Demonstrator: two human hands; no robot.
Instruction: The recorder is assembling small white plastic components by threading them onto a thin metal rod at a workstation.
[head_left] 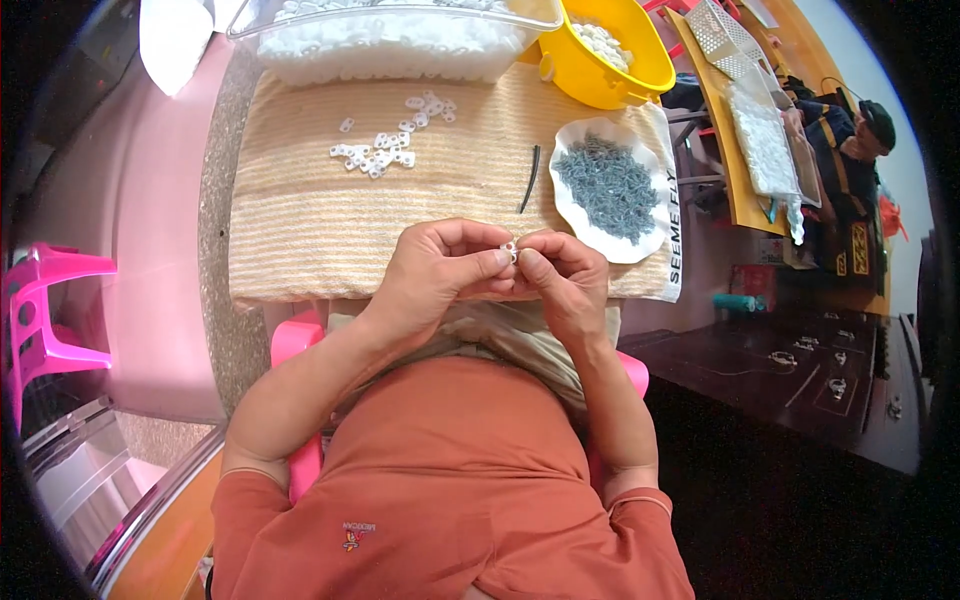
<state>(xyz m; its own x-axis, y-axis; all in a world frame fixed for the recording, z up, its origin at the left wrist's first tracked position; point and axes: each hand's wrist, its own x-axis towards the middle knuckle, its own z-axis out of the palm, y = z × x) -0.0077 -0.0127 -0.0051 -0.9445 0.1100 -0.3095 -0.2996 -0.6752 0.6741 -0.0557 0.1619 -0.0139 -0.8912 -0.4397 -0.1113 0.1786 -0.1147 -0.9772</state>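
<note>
My left hand [440, 265] is closed, thumb and forefinger pinching a small white plastic piece with holes [510, 250] above the near edge of the towel-covered table. My right hand [570, 285] is closed too, its thumb and fingertips pressed together at the right side of that piece. Whatever lies between the right fingertips is too small to make out. Beyond my hands, several similar loose white pieces [375, 155] lie scattered on the striped towel [300, 230]. To the right, a white wavy-rimmed dish [632, 250] holds a heap of small dark grey screws [605, 185].
A thin black rod [530, 180] lies left of the dish. At the back stand a clear bin [400, 75] full of white pieces and a yellow basin [590, 95]. A pink stool [45, 310] is at left. Another person [840, 150] sits far right beside another table.
</note>
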